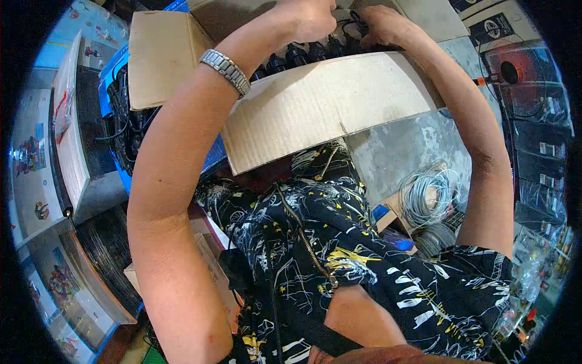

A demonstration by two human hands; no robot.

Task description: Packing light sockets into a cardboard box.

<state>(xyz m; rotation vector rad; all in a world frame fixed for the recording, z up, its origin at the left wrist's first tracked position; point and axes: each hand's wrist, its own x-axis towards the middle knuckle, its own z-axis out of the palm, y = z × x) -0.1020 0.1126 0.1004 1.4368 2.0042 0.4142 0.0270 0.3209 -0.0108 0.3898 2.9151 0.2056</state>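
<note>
An open cardboard box (318, 100) stands before me, its near flap folded down towards my lap. Several black plastic parts (298, 55) with dark cables lie in a row inside it. My left hand (313, 20) is over the box at the top of the view, its fingers curled; what they hold, if anything, is hidden. My right hand (384, 27) reaches into the box's right side, with its fingertips beside a black cable (354, 25); whether it grips the cable is not plain. A metal-banded watch is on my left wrist.
Left of the box, a blue container (107, 100) holds more black cabled parts (125, 116). Coiled wire (427, 195) lies at the lower right near small boxes. A fan (514, 75) and packaged goods (543, 164) line the right side. Glossy printed panels (32, 150) stand at left.
</note>
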